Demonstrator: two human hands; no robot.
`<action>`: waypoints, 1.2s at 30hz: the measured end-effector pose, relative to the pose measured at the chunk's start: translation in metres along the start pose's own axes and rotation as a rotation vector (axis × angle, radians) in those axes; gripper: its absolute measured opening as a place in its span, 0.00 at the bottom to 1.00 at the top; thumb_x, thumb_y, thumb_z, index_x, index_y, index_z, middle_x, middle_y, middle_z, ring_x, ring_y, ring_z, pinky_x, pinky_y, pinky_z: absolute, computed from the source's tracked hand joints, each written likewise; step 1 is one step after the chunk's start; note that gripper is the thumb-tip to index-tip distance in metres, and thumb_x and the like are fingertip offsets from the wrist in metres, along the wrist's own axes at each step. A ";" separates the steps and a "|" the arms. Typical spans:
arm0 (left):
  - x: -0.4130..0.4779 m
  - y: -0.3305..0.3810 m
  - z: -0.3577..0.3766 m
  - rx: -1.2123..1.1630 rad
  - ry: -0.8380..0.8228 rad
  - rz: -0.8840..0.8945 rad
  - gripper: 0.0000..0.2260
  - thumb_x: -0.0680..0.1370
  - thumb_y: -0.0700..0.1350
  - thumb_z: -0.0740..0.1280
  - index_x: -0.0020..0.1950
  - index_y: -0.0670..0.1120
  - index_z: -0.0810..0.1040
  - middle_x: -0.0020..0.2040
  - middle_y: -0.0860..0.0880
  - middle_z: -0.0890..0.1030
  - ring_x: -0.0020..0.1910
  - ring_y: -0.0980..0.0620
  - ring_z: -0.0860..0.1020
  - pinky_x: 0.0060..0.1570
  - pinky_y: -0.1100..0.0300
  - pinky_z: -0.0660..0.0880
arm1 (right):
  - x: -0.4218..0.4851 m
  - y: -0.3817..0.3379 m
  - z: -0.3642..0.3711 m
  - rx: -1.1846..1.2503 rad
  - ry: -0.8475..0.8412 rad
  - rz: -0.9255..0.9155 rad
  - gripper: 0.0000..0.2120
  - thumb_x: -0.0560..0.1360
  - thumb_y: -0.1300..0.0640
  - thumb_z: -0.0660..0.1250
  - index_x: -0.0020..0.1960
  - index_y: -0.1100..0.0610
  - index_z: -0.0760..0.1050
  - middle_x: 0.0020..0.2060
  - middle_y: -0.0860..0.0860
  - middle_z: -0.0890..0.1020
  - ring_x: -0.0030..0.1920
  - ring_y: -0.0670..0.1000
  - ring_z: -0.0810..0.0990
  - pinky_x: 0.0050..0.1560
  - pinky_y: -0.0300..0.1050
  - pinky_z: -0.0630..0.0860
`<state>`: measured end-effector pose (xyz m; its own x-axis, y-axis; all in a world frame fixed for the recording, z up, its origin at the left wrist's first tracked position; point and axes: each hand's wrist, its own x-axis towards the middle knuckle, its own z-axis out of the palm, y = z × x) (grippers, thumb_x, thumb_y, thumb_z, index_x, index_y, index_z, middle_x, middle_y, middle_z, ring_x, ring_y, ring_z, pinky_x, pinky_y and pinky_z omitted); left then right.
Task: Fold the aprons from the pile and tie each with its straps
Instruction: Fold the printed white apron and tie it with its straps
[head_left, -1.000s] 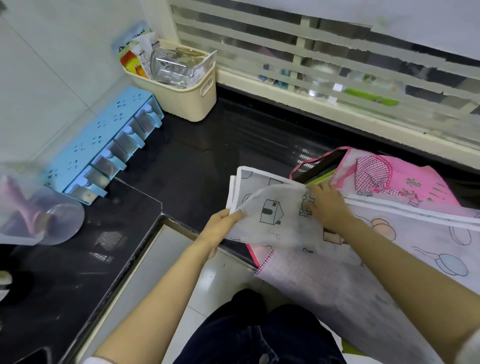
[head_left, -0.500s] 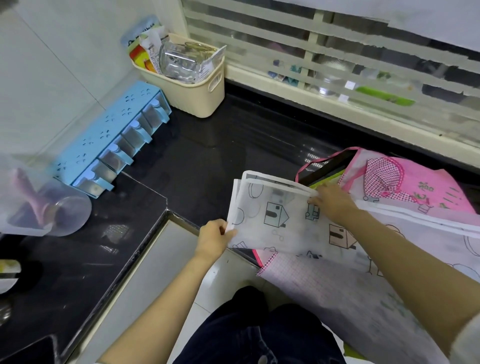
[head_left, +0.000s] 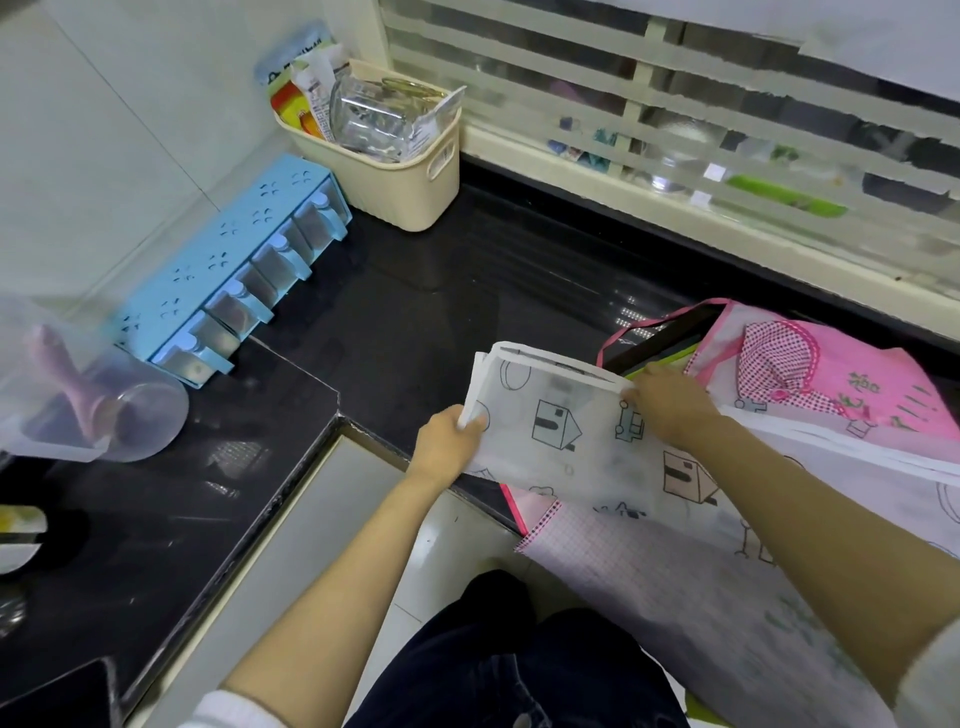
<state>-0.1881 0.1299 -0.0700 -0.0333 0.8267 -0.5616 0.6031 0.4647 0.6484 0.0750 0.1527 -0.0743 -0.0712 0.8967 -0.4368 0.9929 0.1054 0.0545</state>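
Note:
A white translucent apron (head_left: 561, 431) printed with little houses lies partly folded at the black counter's front edge. My left hand (head_left: 447, 441) pinches its left edge. On the folded panel's top right corner, my right hand (head_left: 670, 402) holds the white hem. The apron's lower part hangs off the counter to the right. Under and behind it lies a pile of other aprons: a pink one (head_left: 841, 384) with a red checked pocket, and a pink grid-patterned one (head_left: 623, 566) draping down.
A cream basket (head_left: 410, 182) with packets stands at the back by the window. A blue spice rack (head_left: 228, 270) sits along the left wall, a clear plastic jug (head_left: 98, 410) beside it. The black counter (head_left: 426, 301) forms an inner corner near my left arm.
The loose flap my left hand held has been laid flat over the folded apron. My left hand slid to the left edge, my right hand up to the top hem.

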 end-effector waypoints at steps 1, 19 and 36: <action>-0.001 -0.002 0.003 0.036 -0.004 -0.004 0.12 0.80 0.48 0.60 0.53 0.40 0.75 0.47 0.45 0.77 0.43 0.48 0.74 0.35 0.63 0.68 | -0.001 -0.001 0.000 -0.007 0.007 -0.011 0.14 0.81 0.56 0.56 0.65 0.56 0.71 0.60 0.56 0.71 0.63 0.55 0.69 0.61 0.48 0.71; -0.001 -0.028 0.017 0.161 0.085 0.055 0.06 0.78 0.35 0.60 0.51 0.42 0.63 0.45 0.47 0.68 0.41 0.50 0.69 0.36 0.59 0.71 | 0.008 -0.015 0.013 -0.187 0.030 -0.088 0.16 0.81 0.56 0.57 0.68 0.58 0.65 0.61 0.54 0.69 0.63 0.54 0.68 0.61 0.48 0.69; 0.002 -0.028 0.049 0.795 -0.128 0.470 0.26 0.83 0.54 0.48 0.76 0.53 0.38 0.77 0.49 0.35 0.73 0.49 0.30 0.67 0.53 0.27 | -0.034 -0.062 0.021 0.018 0.168 -0.112 0.30 0.77 0.52 0.66 0.74 0.60 0.59 0.74 0.61 0.60 0.72 0.64 0.61 0.69 0.63 0.60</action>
<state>-0.1659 0.1032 -0.1150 0.4127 0.8115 -0.4137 0.9023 -0.3021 0.3075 0.0180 0.1066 -0.0812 -0.1943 0.9391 -0.2834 0.9794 0.2020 -0.0024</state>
